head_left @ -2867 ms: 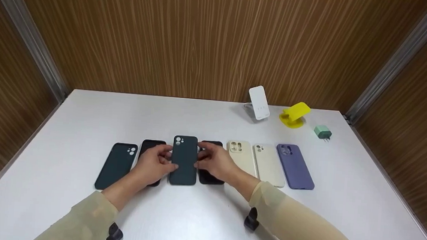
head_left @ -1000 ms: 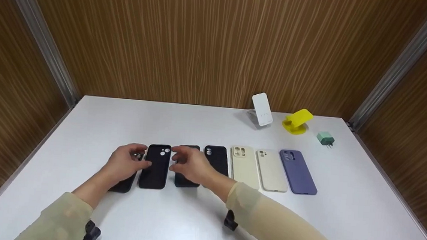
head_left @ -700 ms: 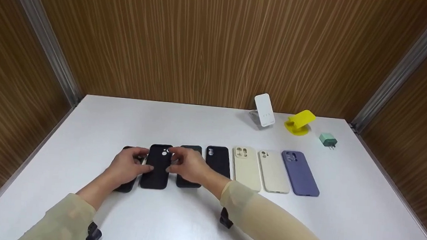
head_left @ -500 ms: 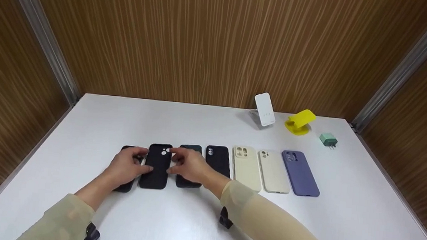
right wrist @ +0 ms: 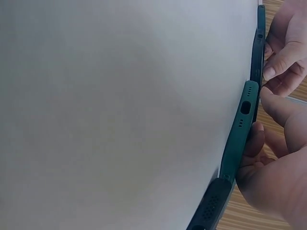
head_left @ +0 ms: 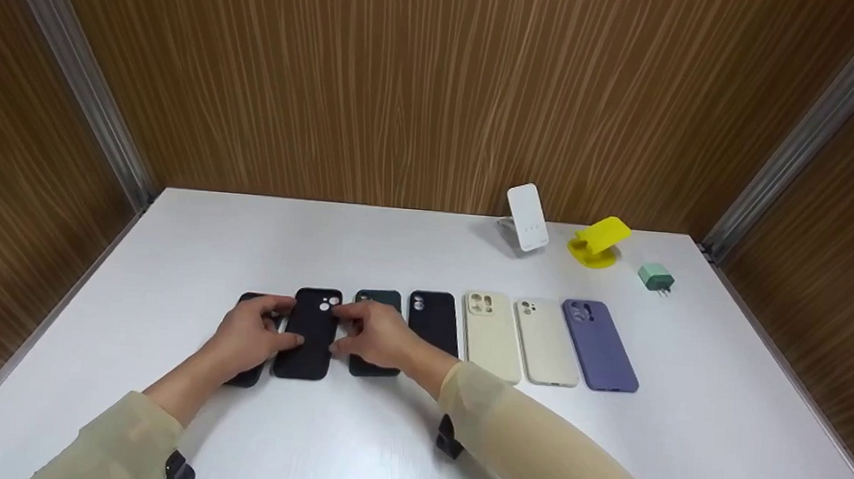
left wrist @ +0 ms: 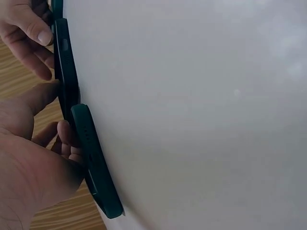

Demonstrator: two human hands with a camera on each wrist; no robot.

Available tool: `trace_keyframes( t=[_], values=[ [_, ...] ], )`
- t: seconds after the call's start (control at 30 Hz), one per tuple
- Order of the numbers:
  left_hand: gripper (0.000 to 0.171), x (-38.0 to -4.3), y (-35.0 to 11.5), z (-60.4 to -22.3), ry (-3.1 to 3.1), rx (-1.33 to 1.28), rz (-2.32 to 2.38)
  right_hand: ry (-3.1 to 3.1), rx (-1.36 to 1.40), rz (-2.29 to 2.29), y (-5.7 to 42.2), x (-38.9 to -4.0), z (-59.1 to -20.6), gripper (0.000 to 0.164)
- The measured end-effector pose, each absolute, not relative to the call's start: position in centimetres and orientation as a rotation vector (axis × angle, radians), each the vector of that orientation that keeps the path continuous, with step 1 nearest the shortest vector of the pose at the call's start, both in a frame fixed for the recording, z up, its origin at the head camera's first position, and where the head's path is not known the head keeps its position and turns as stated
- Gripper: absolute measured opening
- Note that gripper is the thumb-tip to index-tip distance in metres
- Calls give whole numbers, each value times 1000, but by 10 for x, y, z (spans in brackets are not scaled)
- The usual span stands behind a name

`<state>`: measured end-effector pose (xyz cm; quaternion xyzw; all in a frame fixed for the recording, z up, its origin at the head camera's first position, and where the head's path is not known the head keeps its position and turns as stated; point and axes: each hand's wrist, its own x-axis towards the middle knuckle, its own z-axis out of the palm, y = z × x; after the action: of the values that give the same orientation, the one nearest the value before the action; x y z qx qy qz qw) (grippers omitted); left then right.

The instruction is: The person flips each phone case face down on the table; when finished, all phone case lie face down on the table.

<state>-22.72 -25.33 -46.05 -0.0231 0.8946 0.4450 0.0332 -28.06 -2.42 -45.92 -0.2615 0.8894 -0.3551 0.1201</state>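
Several phone cases lie in a row across the white table (head_left: 352,445). Both hands hold a black phone case (head_left: 308,351), second from the left, by its two long sides, its camera holes at the top right. At its left side is the left hand (head_left: 249,332), thumb on the case's edge. The right hand (head_left: 377,334) has thumb and forefinger at the opposite edge. Under the left hand, a dark green phone case (head_left: 246,377) is largely hidden. Another dark green phone case (head_left: 374,369) lies partly beneath the right hand; its green rim (right wrist: 235,139) shows in the right wrist view.
To the right lie a second black case (head_left: 433,319), a cream case (head_left: 493,342), an off-white case (head_left: 547,346) and a purple case (head_left: 600,345). Behind them stand a white stand (head_left: 527,216), a yellow stand (head_left: 598,240) and a green charger plug (head_left: 656,276). Wood-grain panels (head_left: 437,90) enclose the table.
Both hands have moved left from the dark green case to the black one. The right hand, apart from the black case a second ago, now touches its edge. The case has shifted slightly towards me.
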Motion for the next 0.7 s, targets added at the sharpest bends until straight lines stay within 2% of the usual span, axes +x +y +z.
trace_keyframes(
  t=[0.3, 0.7],
  values=[
    [63, -223, -250, -455, 2741, -128, 1397, 2647, -842, -942, -24, -281, -460, 56],
    [58, -217, -249, -445, 2709, -73, 1478, 2662, -900, -896, -22, -280, -459, 56]
  ],
)
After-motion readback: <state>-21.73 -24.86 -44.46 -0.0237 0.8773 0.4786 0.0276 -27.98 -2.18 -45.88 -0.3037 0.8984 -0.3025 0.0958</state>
